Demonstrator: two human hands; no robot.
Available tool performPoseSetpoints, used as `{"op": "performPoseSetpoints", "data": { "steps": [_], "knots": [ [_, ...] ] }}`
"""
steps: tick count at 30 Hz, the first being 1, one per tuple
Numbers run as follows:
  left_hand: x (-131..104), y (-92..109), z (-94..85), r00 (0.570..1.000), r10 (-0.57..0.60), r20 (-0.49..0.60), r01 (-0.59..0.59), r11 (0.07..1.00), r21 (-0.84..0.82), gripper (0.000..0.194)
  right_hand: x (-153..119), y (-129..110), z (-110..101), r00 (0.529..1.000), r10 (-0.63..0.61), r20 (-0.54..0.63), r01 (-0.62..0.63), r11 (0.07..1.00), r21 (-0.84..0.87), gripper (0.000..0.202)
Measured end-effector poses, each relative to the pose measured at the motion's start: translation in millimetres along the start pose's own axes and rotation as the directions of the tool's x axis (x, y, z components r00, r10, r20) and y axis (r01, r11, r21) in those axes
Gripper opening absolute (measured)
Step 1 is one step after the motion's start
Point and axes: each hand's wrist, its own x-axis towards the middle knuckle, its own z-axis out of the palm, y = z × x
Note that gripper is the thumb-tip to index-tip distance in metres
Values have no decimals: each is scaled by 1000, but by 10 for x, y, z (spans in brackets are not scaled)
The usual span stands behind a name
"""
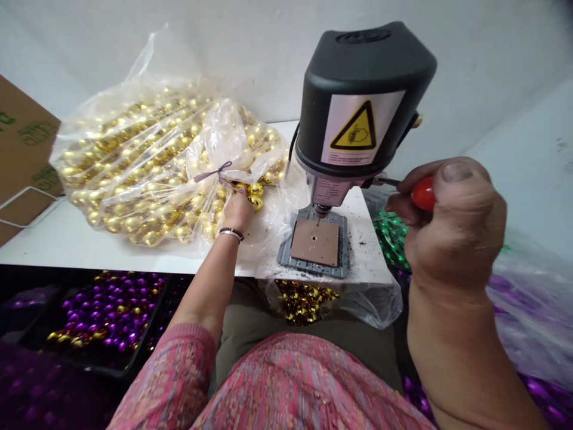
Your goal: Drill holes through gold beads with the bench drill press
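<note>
Machine: a black-topped press (367, 65) on the white counter (36, 254), with a yellow warning triangle (356, 132) on its front and a metal chuck (321, 209) pointing down.
Red knob (423, 194): on the end of a lever at the machine's right side, inside the grip of the right hand (452, 227).
Right fingers: curled closed around the red knob, thumb bent against it.
Left hand (239, 213): reaching into the gathered plastic, right beside shiny gold balls (256, 197); a dark bracelet (231, 233) circles the wrist.
Left fingers: mostly hidden; cannot tell how far open they are or whether they hold a ball.
Clear bag (134, 167): bulging with gold balls, left of the machine, a purple ribbon (218, 172) tied near the left hand.
Brown plate (308, 248): square, with a small hole, lying on the grey base (342, 239) below the chuck; dark crumbs (362, 242) scattered alongside.
Below the counter: gold pieces (307, 301) in plastic at front; purple balls (107, 310) in a black crate at lower left.
</note>
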Motion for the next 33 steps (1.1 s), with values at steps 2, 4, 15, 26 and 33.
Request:
{"op": "performPoseSetpoints", "data": {
  "steps": [2,4,15,26,33],
  "knots": [
    [-68,41,27,999,33,-17,-31,989,141,49,-9,10,-4,1000,-6,4,6,1000,-14,38],
    [-130,66,65,992,122,11,-121,956,269,52,-20,21,-4,1000,-24,6,24,999,-26,38],
    [-67,-9,163,968,183,173,-230,919,320,61,-24,49,-7,999,-10,43,7,998,63,40],
    [-515,220,-83,975,146,169,-36,849,-527,54,-39,71,-28,996,-2,92,-2,999,45,43],
    [-984,353,147,810,373,453,503,-45,-863,60,-53,110,-26,997,-22,76,19,999,42,42]
  ]
}}
